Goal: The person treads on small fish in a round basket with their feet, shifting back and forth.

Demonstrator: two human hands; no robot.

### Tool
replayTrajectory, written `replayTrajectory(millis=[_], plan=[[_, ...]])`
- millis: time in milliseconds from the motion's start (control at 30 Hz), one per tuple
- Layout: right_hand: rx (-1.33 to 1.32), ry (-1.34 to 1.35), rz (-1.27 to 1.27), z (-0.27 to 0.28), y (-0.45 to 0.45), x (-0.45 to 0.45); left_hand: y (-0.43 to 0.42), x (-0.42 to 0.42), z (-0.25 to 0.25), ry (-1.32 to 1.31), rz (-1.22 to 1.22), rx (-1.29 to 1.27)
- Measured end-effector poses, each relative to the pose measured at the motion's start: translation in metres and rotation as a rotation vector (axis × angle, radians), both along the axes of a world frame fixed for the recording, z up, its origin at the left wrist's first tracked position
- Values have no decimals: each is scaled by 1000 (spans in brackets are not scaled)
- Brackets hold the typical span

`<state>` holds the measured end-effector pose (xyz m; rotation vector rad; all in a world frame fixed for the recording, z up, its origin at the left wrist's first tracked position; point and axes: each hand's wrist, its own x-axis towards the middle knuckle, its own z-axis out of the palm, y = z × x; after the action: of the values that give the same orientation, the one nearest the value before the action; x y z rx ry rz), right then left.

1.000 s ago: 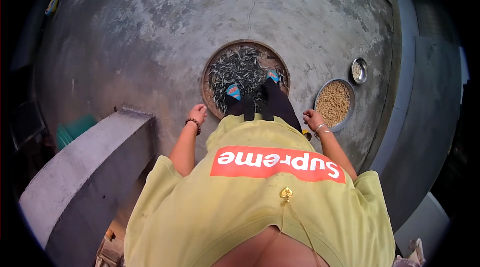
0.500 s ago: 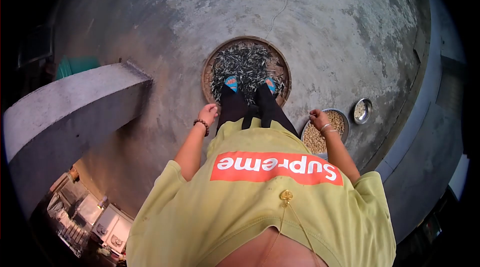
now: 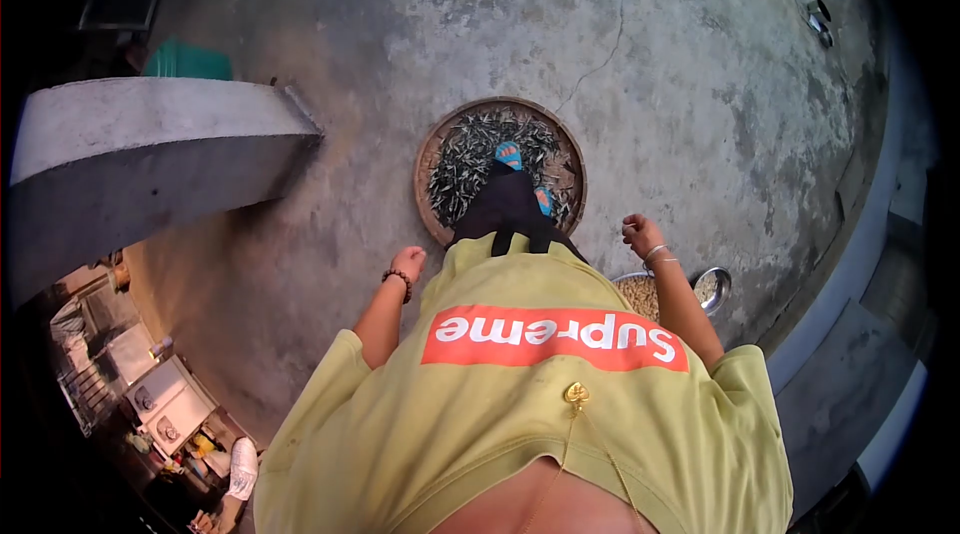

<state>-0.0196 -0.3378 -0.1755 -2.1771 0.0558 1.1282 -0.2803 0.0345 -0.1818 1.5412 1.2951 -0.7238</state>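
Observation:
My left hand, with a beaded bracelet at the wrist, hangs beside my body with its fingers loosely curled and nothing visible in it. On the other side my right hand, below pale bangles, is also loosely curled and holds nothing I can see. Ahead on the floor lies a round shallow tray spread with thin dark and silvery pieces like small fish. My feet in blue sandals overlap it in view. A metal basin of pale nut-like pieces is partly hidden by my right arm and shirt.
A small metal bowl stands beyond my right forearm. Dark metal items lie at the far right. A thick concrete ledge juts in at left, near a green container. The concrete floor has a crack. A stove-like unit stands lower left.
My feet have shifted, one now farther forward than the other. The basin and small bowl sit lower in view, more covered by my right arm. Both hands remain curled.

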Motion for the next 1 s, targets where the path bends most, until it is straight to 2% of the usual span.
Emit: replayTrajectory(millis=[200, 367, 500, 600, 800, 1000], plan=[[-1, -3, 22, 9, 4, 13, -3, 53, 2, -82, -47, -37], [-109, 28, 76, -4, -24, 26, -4, 94, 20, -319, 147, -44], [-122, 32, -61, 6, -26, 28, -7, 73, 6, -240, -7, -42], [-114, 87, -43, 5, -23, 21, -5, 42, -5, -162, -53, -27], [-154, 155, 81, -13, 7, 20, 21, 30, 12, -12, -45, -70], [-144, 76, 146, 3, 74, 58, 66, 71, 11, -156, 145, -87]])
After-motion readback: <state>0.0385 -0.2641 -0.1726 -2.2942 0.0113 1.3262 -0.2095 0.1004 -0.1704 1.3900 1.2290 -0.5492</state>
